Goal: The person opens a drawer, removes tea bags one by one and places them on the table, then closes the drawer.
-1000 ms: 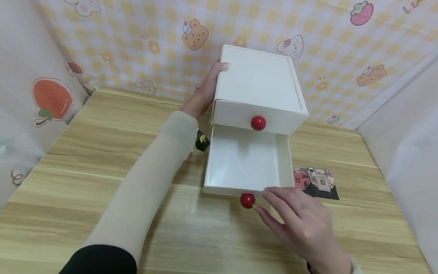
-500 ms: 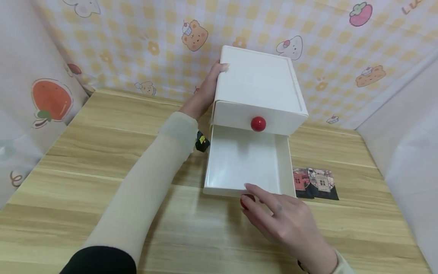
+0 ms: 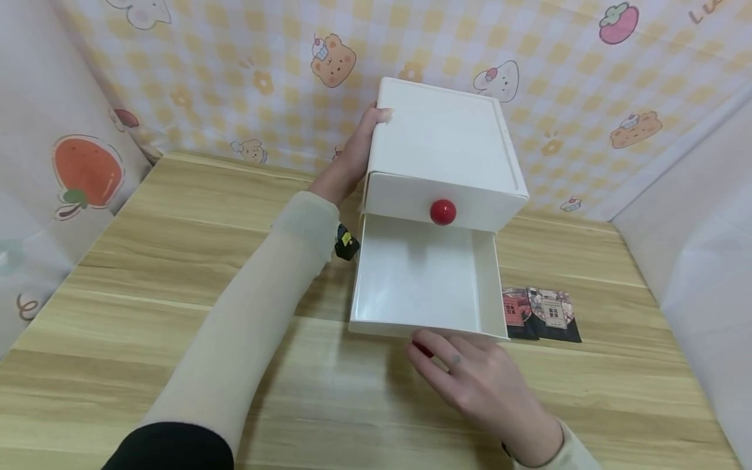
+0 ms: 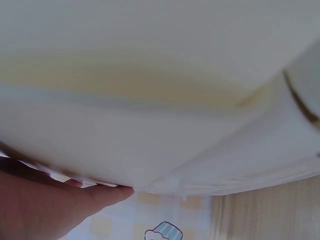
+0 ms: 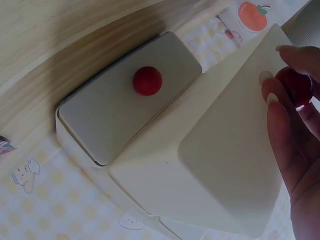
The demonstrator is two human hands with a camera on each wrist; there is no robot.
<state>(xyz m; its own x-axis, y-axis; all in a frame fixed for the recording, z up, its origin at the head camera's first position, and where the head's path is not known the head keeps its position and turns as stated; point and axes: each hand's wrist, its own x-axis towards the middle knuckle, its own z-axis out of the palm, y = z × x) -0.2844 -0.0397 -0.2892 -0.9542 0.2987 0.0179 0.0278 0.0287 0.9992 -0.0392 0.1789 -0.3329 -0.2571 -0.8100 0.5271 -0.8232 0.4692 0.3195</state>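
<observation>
Head view: a white drawer cabinet [image 3: 443, 134] stands on the wooden counter [image 3: 147, 261], its lower drawer [image 3: 420, 287] pulled out below the upper drawer [image 3: 399, 196]. The left hand [image 3: 355, 147] holds the cabinet's rear left edge, thumb over the top, other fingers mostly hidden. The right hand [image 3: 478, 378] has its fingers curled round the lower drawer's red knob [image 5: 294, 84]. Two dark printed packets [image 3: 555, 316] lie just right of the drawer, near the right hand.

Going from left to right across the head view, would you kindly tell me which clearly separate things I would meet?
Large fruit print, left hand, upper red knob, red-labelled packet, pale-labelled packet.
</observation>
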